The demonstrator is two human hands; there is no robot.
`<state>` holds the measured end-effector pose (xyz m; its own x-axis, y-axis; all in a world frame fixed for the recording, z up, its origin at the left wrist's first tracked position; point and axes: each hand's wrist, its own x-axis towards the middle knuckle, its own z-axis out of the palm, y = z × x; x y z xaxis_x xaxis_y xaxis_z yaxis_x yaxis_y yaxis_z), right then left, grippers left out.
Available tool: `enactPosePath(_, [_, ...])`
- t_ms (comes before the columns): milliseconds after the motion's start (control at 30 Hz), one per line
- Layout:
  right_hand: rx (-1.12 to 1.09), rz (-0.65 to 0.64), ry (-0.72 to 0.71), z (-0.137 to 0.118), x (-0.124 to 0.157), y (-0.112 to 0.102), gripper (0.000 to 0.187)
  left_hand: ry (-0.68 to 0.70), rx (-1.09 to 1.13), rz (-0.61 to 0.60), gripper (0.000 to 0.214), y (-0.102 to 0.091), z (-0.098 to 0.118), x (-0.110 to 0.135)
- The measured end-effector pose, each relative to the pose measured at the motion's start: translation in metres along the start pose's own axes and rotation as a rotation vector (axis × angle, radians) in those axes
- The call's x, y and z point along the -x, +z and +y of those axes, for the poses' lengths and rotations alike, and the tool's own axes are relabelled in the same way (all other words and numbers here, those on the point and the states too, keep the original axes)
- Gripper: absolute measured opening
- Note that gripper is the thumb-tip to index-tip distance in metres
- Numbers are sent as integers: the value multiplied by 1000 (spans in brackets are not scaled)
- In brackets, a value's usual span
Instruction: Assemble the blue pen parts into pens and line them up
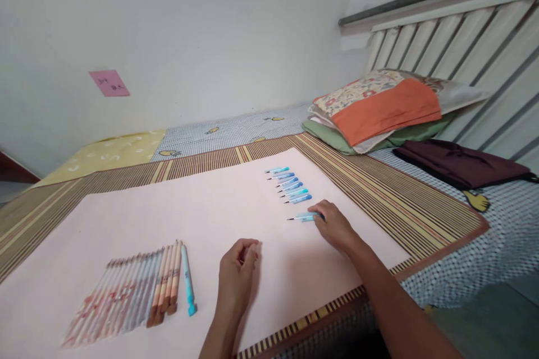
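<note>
Pen (305,217) lay on pale sheet (210,207), nearer me than blue pen row (295,185), rear end pinched in my right grip (334,225); left grip (236,269) loosely half-curled, bare. Light pressure, pen parallel to row, seemed best.

A striped mat (362,171) is spread over a checked bed cover (505,227), and the mat is largely covered by a pale pink sheet (202,207). On the sheet's near left part, clear-barrelled pens (113,297) are lined up beside brown-ended pens (168,277), with a light blue pen (187,280) placed just to their right. Toward its far right corner, blue pens (290,187) are arranged in a row. An orange-banded pillow (387,109) is stacked on green fabric (326,137), near which a maroon cloth item (458,165) is laid.
</note>
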<state>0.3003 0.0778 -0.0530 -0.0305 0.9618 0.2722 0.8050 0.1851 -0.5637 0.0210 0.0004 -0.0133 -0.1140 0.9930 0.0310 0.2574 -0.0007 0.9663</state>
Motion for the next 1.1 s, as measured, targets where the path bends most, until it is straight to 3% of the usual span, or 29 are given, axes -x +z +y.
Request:
enactPosePath(267, [-95,-67,-22,-19,7,-1,10,-14,4,-18,33,1,-4,-2])
enactPosePath(633, [-259,-109,-111,-54,5,22,17,-42,52,-18,32,4,2,-2])
enactPosePath(833, [-320,-73,-194,-66,2,38,16,-34,116,3,29,6,-6,-6])
enactPosePath(967, [-399,-4,-268,-92,10,41,11,-95,272,84,44,5,-9,-10])
enactPosePath(1033, [-486,-68,-304,-111,17,43,11,-161,412,72,52,4,-9,-11])
enactPosePath(1100, [-549,-141,-301,-125,21,44,11,-227,567,14,46,1,-9,-12])
